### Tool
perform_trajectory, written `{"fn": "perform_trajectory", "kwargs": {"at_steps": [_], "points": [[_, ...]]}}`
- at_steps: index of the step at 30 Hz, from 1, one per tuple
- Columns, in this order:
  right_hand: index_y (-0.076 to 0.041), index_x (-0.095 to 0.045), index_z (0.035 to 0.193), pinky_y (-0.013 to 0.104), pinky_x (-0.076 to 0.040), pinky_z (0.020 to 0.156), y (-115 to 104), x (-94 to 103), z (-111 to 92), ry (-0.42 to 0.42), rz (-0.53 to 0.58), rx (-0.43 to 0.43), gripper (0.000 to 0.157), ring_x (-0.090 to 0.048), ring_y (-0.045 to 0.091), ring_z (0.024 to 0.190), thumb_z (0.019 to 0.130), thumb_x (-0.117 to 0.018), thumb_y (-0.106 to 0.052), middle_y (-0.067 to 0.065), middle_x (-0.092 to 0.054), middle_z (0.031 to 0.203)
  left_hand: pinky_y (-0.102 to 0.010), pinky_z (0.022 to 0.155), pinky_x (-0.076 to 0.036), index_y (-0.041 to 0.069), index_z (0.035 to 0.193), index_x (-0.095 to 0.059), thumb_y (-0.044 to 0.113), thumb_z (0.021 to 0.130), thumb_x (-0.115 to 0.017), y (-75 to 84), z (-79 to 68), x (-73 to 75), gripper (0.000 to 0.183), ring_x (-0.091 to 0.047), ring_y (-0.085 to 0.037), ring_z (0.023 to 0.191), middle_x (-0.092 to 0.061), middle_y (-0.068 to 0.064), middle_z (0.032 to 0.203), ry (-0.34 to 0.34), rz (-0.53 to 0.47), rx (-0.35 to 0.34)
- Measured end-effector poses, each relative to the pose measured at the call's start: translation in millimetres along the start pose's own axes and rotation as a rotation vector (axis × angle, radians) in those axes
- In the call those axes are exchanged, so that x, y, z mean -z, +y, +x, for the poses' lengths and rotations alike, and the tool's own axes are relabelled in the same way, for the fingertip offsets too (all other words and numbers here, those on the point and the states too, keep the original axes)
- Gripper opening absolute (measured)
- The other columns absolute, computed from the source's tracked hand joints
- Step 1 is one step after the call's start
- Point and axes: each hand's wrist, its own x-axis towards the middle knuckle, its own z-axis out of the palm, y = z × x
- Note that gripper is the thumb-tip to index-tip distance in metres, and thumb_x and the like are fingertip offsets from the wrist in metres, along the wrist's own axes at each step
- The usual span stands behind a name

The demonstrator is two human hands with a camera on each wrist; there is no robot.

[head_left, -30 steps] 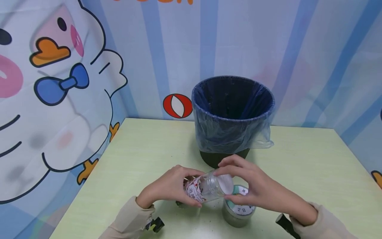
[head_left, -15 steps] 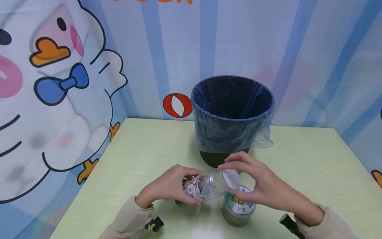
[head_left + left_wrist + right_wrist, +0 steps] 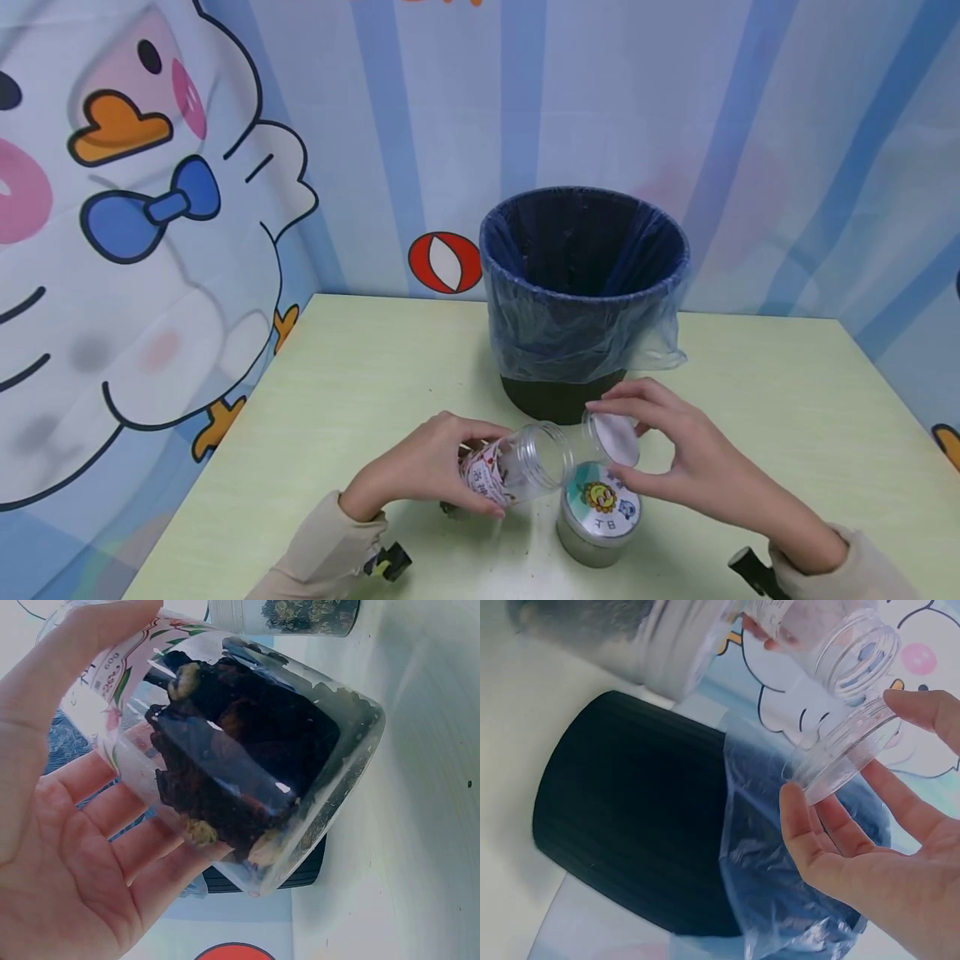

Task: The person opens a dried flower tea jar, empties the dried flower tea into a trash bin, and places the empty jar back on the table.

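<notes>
My left hand (image 3: 431,467) grips a clear plastic jar (image 3: 517,468) around its labelled side. It lies tilted nearly on its side, uncovered mouth toward the right. Dark dried pieces (image 3: 240,742) and a few yellowish bits show at its base in the left wrist view. Between thumb and fingertips, my right hand (image 3: 690,454) pinches a clear lid (image 3: 847,754) by its rim, with a white disc (image 3: 617,439) on its outer face. The lid is off the jar, just right of the mouth; whether the rims touch, I cannot tell.
A second jar (image 3: 596,546) stands upright below the lid, its top bearing a flower sticker; dried bits (image 3: 311,613) show inside it. Behind the hands stands a dark bin (image 3: 562,398) with a blue bag liner (image 3: 573,342). A printed cloth (image 3: 360,150) backs the pale table (image 3: 375,358).
My right hand has moved right with the lid, drawing it away from the jar mouth and uncovering the second jar's top. The left hand and its jar have stayed nearly still.
</notes>
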Motion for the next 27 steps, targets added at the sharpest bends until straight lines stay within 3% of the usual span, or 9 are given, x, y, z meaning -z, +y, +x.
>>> {"fn": "perform_trajectory", "kwargs": {"at_steps": [27], "points": [[-0.016,-0.064,0.132,0.027,-0.055,0.071,33.1,13.7,-33.7,0.068,-0.05,-0.083,0.059,-0.054,0.008,0.098,0.077,-0.084,-0.005,0.0,-0.057,0.125,-0.025,0.079,-0.055,0.021,0.129,-0.066,0.036,0.067,-0.094,-2.6,-2.6,-1.6,0.07,-0.065,-0.004,0.092,-0.069,0.01,0.107,-0.018,-0.013,-0.003]]}}
